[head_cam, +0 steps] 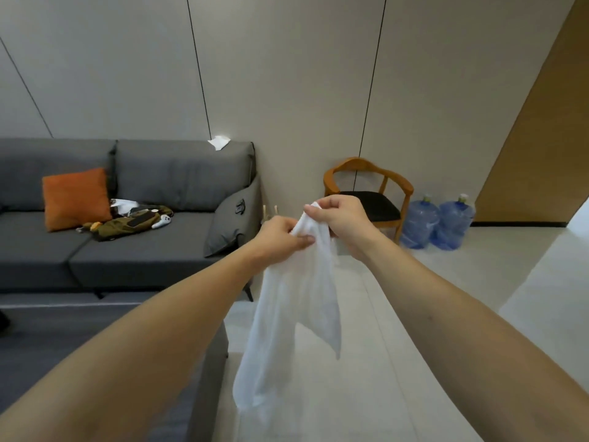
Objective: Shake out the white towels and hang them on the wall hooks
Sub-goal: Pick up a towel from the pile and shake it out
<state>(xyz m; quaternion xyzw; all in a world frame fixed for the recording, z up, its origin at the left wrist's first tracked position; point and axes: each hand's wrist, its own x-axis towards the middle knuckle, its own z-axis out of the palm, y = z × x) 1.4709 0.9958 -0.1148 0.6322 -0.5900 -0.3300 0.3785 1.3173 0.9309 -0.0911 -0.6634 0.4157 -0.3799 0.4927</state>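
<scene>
White towel (296, 301) in both hands: left hand (280, 234), right hand (342, 216).

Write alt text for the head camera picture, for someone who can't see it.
Two bare hands, left hand and right hand, pinch the top of a white towel that hangs down in front of a plain wall. A grey sofa stands to the left; a wooden chair and two water jugs stand to the right.

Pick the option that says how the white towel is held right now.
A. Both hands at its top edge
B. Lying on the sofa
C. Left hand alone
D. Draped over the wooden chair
A: the left hand and the right hand both pinch the top of the white towel, which hangs free below them.
</scene>
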